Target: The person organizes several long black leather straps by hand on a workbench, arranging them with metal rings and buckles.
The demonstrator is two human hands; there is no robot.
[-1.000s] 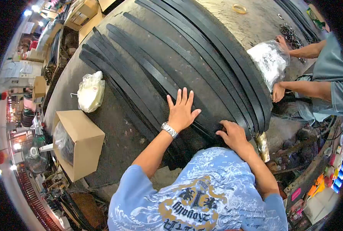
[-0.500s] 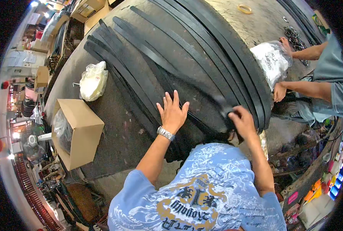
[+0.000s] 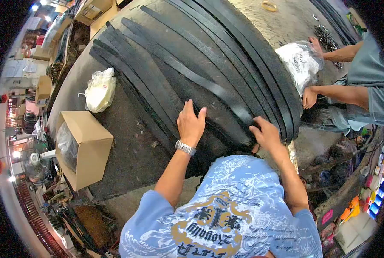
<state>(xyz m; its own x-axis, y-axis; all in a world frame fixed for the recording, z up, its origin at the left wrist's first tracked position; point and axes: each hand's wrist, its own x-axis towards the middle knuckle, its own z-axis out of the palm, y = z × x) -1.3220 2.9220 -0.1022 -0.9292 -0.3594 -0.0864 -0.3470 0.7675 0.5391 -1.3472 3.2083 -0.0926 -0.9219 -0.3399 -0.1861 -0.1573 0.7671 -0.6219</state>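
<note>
Long black straps (image 3: pixel 209 38), which look like leather belt strips, lie in curved rows across a dark worktable. My right hand (image 3: pixel 267 134) has its fingers closed at the near end of one shiny black strap (image 3: pixel 218 89), which runs up and left across the table. My left hand (image 3: pixel 191 122), with a metal watch (image 3: pixel 185 147) at the wrist, rests by a bundle of straps (image 3: pixel 147 90). Its thumb stands apart from the fingers and it holds nothing that I can see. The near strap ends are partly hidden by my hands and body.
An open cardboard box (image 3: pixel 86 148) and a cream plastic-wrapped packet (image 3: pixel 100 90) sit on the left. At right, a co-worker's hands (image 3: pixel 310 97) hold a white plastic bag (image 3: pixel 301 62). A tape ring (image 3: pixel 269 5) and metal pieces (image 3: pixel 326 38) lie farther back.
The strap at my right hand has settled flatter on the table, no longer blurred. My right hand has shifted slightly left, and my left hand's fingers have drawn closer together.
</note>
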